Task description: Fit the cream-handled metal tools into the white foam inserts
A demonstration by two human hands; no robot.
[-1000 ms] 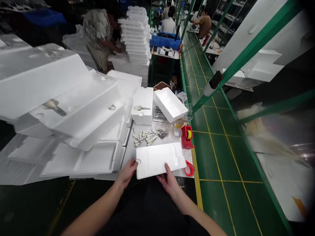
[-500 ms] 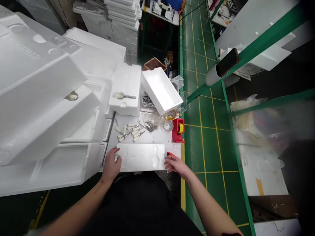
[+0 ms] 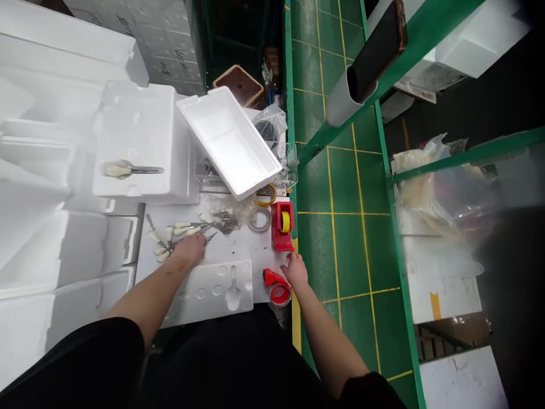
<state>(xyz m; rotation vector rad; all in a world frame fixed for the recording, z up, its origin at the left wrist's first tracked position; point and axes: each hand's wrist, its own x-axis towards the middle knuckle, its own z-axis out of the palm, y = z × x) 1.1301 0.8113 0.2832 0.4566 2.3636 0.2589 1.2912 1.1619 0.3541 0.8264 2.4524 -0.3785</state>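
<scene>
My left hand lies over the near edge of a pile of white-handled metal tools. Its fingers curl down onto one of them, whose pointed metal end sticks out to the right; the fingertips are hidden. Under my left forearm lies a white foam slab with round marks and a spoon-shaped recess. At the table's right edge, my right hand is open with thumb and fingers apart, just below a red tape dispenser. A red hand-held tape gun with a clear roll lies left of its wrist.
A similar tool rests on a foam block. An open foam box leans over a clear bin. Tape rolls lie behind. Foam boxes crowd the left; a green post holding a phone slants at right.
My left hand has left the slab's left end and reached forward to the tools. My right hand has moved from the slab's right end to below the dispenser. The camera view has shifted.
</scene>
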